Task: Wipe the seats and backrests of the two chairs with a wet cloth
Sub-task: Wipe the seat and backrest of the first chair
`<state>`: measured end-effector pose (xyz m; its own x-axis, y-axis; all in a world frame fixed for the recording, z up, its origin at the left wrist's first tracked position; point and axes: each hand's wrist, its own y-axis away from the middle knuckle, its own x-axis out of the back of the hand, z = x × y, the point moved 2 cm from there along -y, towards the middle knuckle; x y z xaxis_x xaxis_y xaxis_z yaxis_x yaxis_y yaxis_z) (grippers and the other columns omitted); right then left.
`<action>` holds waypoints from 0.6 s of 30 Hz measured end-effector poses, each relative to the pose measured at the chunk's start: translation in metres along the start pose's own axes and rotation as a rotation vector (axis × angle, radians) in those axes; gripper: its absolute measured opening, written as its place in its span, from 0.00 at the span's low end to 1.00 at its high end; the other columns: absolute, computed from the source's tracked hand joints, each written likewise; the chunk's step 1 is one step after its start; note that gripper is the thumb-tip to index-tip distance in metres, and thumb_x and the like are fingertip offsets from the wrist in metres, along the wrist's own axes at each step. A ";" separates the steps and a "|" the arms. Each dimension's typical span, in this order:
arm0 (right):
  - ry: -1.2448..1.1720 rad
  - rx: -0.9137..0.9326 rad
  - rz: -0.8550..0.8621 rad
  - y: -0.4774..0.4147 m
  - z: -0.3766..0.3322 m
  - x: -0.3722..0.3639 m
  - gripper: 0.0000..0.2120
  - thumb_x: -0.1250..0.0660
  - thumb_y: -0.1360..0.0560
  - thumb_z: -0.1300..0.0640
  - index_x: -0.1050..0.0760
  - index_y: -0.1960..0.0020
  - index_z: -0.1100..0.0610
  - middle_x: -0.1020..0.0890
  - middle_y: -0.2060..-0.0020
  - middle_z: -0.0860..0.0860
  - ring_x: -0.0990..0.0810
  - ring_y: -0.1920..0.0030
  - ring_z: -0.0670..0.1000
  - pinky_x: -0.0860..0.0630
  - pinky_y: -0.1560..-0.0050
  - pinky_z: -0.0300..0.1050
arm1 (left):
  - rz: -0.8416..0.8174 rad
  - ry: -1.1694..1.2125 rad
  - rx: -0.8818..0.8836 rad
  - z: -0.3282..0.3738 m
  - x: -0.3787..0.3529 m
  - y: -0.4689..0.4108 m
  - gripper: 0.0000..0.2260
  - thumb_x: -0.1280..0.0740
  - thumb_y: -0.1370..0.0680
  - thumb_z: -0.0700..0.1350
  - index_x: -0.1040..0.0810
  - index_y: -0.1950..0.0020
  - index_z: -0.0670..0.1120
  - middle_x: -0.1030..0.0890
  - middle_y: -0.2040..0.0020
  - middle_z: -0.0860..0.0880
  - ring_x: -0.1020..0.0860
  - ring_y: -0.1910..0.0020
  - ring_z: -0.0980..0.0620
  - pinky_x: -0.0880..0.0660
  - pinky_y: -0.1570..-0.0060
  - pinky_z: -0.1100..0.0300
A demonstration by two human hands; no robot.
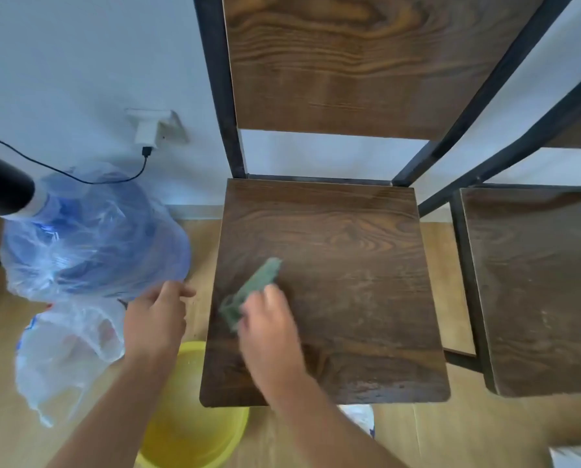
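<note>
1. The nearer chair seat (333, 282) is stiff, flat wood and looks firm enough to take pressing; its backrest (350, 62) stands upright behind.
2. The second chair (535, 282) stands just beside it on the right.
3. The right hand (269, 325) presses the cloth flat, its grip closed over it.
4. The left hand (155, 319) hangs empty, fingers loose.
5. The green cloth (252, 292) lies on the seat's front-left part: soft, limp, probably light; best held bunched under the palm.
</note>
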<state>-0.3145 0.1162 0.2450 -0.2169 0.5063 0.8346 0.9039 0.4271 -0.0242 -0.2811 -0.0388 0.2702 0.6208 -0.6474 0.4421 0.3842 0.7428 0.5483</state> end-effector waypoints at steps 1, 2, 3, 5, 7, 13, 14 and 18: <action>-0.060 0.098 -0.050 0.008 -0.023 -0.014 0.09 0.29 0.31 0.63 0.27 0.55 0.56 0.26 0.58 0.54 0.23 0.55 0.57 0.23 0.54 0.49 | 0.022 0.007 0.013 -0.003 0.005 0.002 0.08 0.34 0.29 0.47 0.19 0.66 0.47 0.24 0.71 0.44 0.29 0.70 0.43 0.33 0.66 0.53; -0.101 0.186 -0.072 0.011 -0.040 -0.023 0.07 0.31 0.29 0.63 0.28 0.54 0.57 0.27 0.59 0.54 0.24 0.56 0.57 0.24 0.56 0.50 | 0.044 -0.004 0.019 -0.005 0.011 0.005 0.09 0.34 0.29 0.46 0.20 0.67 0.46 0.24 0.71 0.44 0.29 0.70 0.42 0.33 0.66 0.52; -0.122 0.240 -0.070 0.008 -0.053 -0.026 0.05 0.32 0.28 0.64 0.28 0.54 0.58 0.27 0.59 0.55 0.25 0.57 0.57 0.24 0.58 0.50 | 0.069 -0.018 0.014 -0.006 0.017 0.007 0.09 0.34 0.28 0.46 0.20 0.67 0.44 0.23 0.72 0.44 0.29 0.70 0.42 0.31 0.64 0.51; -0.088 0.277 -0.032 -0.006 -0.056 -0.029 0.05 0.33 0.28 0.66 0.28 0.56 0.59 0.27 0.60 0.56 0.26 0.58 0.57 0.25 0.60 0.50 | 0.105 0.000 -0.001 -0.007 0.026 0.009 0.10 0.35 0.29 0.47 0.20 0.66 0.43 0.24 0.72 0.44 0.29 0.69 0.42 0.30 0.61 0.49; -0.004 0.281 -0.008 -0.025 -0.038 -0.027 0.08 0.32 0.31 0.69 0.29 0.58 0.59 0.27 0.60 0.57 0.25 0.58 0.58 0.24 0.60 0.53 | 0.101 0.043 0.004 -0.008 0.030 0.011 0.11 0.37 0.30 0.48 0.20 0.63 0.41 0.27 0.70 0.44 0.32 0.69 0.43 0.33 0.63 0.51; 0.210 0.203 -0.023 -0.096 0.025 0.012 0.12 0.31 0.32 0.71 0.23 0.50 0.63 0.25 0.56 0.59 0.24 0.58 0.59 0.27 0.63 0.50 | 0.063 0.058 0.028 -0.012 0.019 0.014 0.11 0.37 0.27 0.49 0.21 0.61 0.43 0.25 0.65 0.43 0.31 0.66 0.44 0.35 0.65 0.54; 0.249 0.141 -0.039 -0.108 0.040 0.024 0.15 0.30 0.31 0.71 0.23 0.45 0.63 0.25 0.54 0.59 0.24 0.55 0.58 0.26 0.61 0.49 | 0.058 0.056 0.031 -0.012 0.016 0.015 0.10 0.37 0.26 0.47 0.21 0.62 0.43 0.27 0.66 0.43 0.32 0.67 0.44 0.36 0.66 0.56; 0.469 -0.028 -0.020 -0.130 0.118 0.081 0.20 0.29 0.27 0.66 0.25 0.37 0.59 0.25 0.47 0.57 0.24 0.49 0.56 0.19 0.51 0.51 | -0.012 0.038 0.025 -0.003 0.004 0.019 0.09 0.36 0.26 0.46 0.21 0.62 0.43 0.31 0.69 0.45 0.35 0.70 0.44 0.40 0.69 0.57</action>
<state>-0.4932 0.1895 0.2509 -0.0504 0.1021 0.9935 0.9123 0.4096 0.0042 -0.2693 -0.0273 0.2805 0.6420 -0.6490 0.4083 0.3747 0.7302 0.5714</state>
